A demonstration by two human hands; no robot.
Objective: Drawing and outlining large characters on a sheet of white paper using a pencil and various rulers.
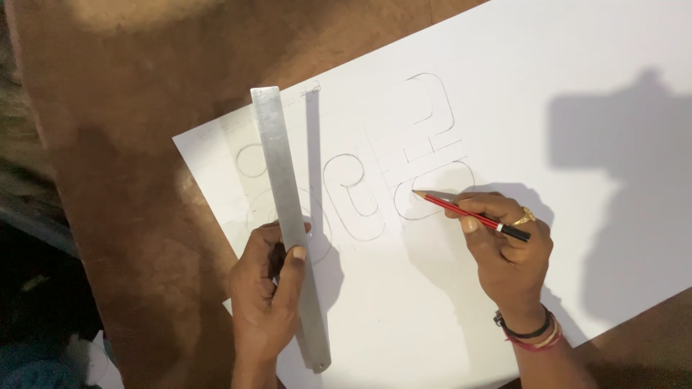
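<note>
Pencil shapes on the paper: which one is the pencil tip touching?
The oval loop nearest the right hand; the pencil tip rests on its outline, the other shapes lie farther off.

I seem to be at a drafting or craft workspace: a large white paper sheet [548,86] with pencilled curved outlines lies on a worn brown wooden tabletop [137,144], alongside a long grey metal ruler [288,216] and a red pencil [468,214].
</note>
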